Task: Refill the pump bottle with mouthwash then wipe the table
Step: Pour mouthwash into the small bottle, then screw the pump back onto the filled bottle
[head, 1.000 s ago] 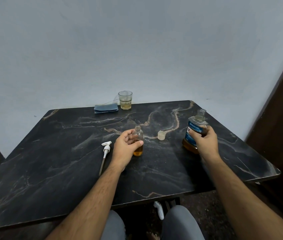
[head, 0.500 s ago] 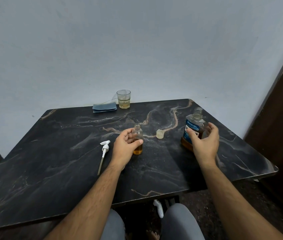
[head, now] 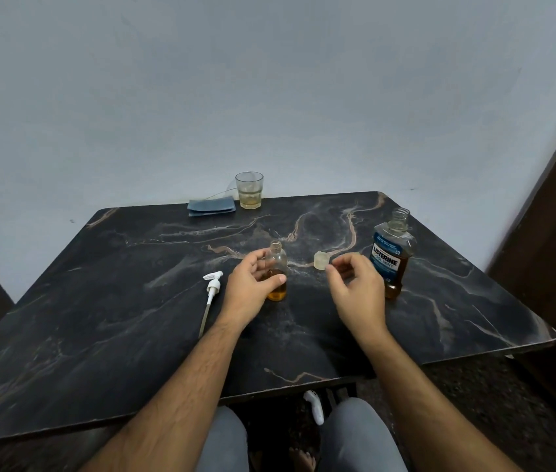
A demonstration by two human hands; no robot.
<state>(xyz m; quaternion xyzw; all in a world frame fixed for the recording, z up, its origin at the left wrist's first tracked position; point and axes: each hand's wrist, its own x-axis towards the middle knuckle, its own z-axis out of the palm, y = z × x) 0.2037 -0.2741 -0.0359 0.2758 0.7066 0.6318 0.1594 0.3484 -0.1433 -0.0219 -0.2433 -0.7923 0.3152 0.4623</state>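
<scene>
While left hand (head: 249, 290) grips glass bottle (head: 276, 274), marbled table (head: 133, 301)

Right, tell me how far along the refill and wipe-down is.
Done: the pump head is off and lies on the table; the mouthwash bottle stands uncapped, its cap beside it.

In hand: the left hand grips the small bottle, which holds some amber liquid at the bottom; the right hand is empty, near the cap.

Left: any more pouring, refitting the pump, capping, and wiping with the folded cloth.
</scene>
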